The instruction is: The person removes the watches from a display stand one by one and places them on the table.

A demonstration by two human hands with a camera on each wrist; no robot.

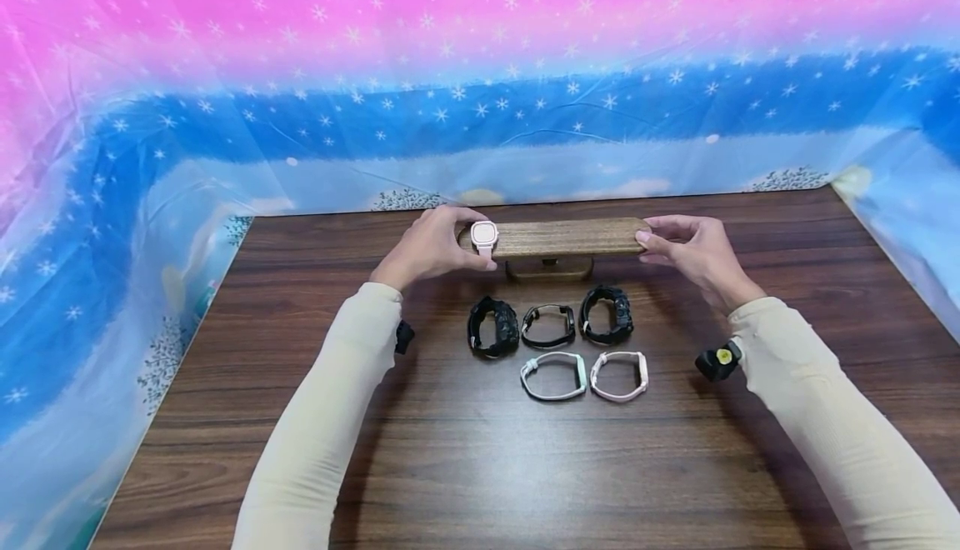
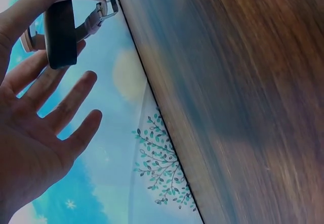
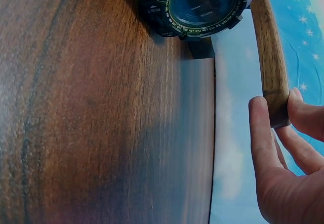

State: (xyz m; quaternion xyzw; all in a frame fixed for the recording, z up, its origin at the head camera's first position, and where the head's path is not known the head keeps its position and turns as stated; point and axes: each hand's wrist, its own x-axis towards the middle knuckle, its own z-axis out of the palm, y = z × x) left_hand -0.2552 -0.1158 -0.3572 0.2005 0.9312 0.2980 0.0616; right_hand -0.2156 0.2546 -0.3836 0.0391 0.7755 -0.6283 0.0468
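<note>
A wooden watch stand (image 1: 566, 237) with a long crossbar and a low base stands near the back of the table. Around the left end of its bar sits a pink watch (image 1: 483, 234), its strap looped and buckled in the left wrist view. My left hand (image 1: 433, 243) pinches the watch at that end with thumb and index finger; the other fingers (image 2: 76, 100) are spread. At the opposite end, my right hand (image 1: 697, 254) pinches the bar between thumb and fingers. The stand's bar (image 3: 271, 57) shows its end between those fingertips in the right wrist view.
In front of the stand lie a chunky black watch (image 1: 508, 329), a slim black band (image 1: 570, 327) and another chunky black watch (image 1: 622, 317). Nearer are a mint-faced band (image 1: 581, 373) and a pale pink band (image 1: 642, 372). A patterned cloth (image 1: 480, 117) hangs behind the table.
</note>
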